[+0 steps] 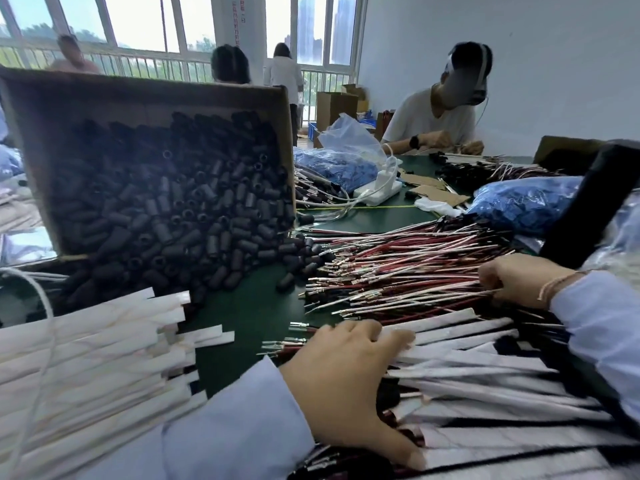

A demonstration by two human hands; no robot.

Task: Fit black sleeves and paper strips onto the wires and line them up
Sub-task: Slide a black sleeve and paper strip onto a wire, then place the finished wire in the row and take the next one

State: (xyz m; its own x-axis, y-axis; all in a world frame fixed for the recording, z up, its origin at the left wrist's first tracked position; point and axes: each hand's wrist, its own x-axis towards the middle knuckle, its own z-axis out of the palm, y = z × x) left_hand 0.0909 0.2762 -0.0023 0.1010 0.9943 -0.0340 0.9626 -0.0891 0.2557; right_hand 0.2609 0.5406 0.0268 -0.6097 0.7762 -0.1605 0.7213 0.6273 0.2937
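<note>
while the left hand (346, 386) lay in the lower middle of the frame, its grip was wide, with the fingers spread and nearly straight, pressing down on a row of wrapped wires (502, 393). these fanned out toward the lower right, each under a white strip, with dark bands between them. bare metal tips stuck out just left of the fingers.

at the right edge the right hand (516, 278) had a narrow grip, its fingers curled round the near ends of a few loose wires (398, 268). that heap of red and white wires filled the middle of the frame, metal tips pointing left.

a stack of paper strips (86, 358) lay at the lower left on the green worktop (249, 313), with a white cord (45, 306) looping over it. above it, a cardboard box (145, 88) stood tipped toward the camera, and black sleeves (166, 188) spilled from it onto the worktop, reaching the tips of the loose wires.

further back sat a white power strip (377, 192) and bags of blue parts (519, 202). another person (433, 116) in a white shirt worked at the upper right.
</note>
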